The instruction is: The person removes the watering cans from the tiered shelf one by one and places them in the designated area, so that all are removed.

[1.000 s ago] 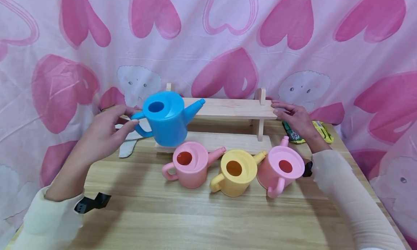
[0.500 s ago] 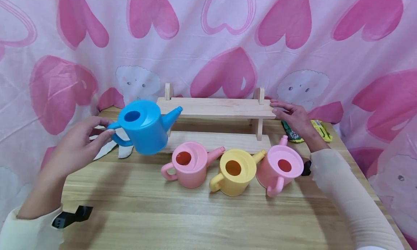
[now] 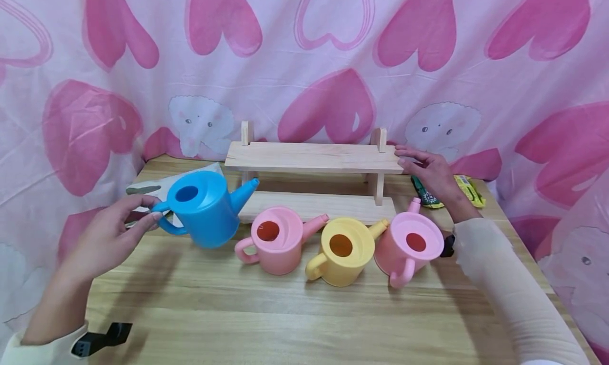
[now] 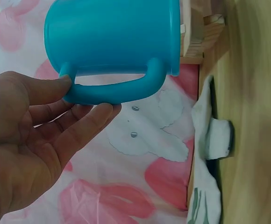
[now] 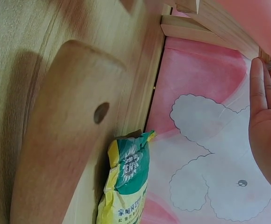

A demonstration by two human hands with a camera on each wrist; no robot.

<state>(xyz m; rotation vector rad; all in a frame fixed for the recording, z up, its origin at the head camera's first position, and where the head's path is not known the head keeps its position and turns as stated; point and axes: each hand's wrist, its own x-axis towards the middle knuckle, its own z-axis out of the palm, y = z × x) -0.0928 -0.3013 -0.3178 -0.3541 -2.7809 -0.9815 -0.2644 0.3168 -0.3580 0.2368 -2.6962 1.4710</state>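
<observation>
My left hand (image 3: 111, 233) pinches the handle of a blue watering can (image 3: 204, 209), thumb against fingers. In the left wrist view the can (image 4: 112, 37) is upright, its base apart from the tabletop. The fingers of my right hand (image 3: 430, 175), nearly straight, touch the right end of a two-tier wooden shelf (image 3: 309, 156). In front of the shelf stand a pink watering can (image 3: 285, 254), a yellow watering can (image 3: 352, 267) and another pink watering can (image 3: 404, 249), the last beside my right forearm.
White cloth with green patches, resembling a glove (image 3: 164, 183), lies behind the blue can. Green and yellow packets (image 3: 471, 190) lie beyond my right wrist. A rounded wooden piece with a hole (image 5: 74, 126) shows in the right wrist view. A heart-patterned curtain (image 3: 328, 106) hangs behind the table.
My left hand has carried the blue watering can left and down, away from the front of the shelf. My right hand has stayed at the shelf's end.
</observation>
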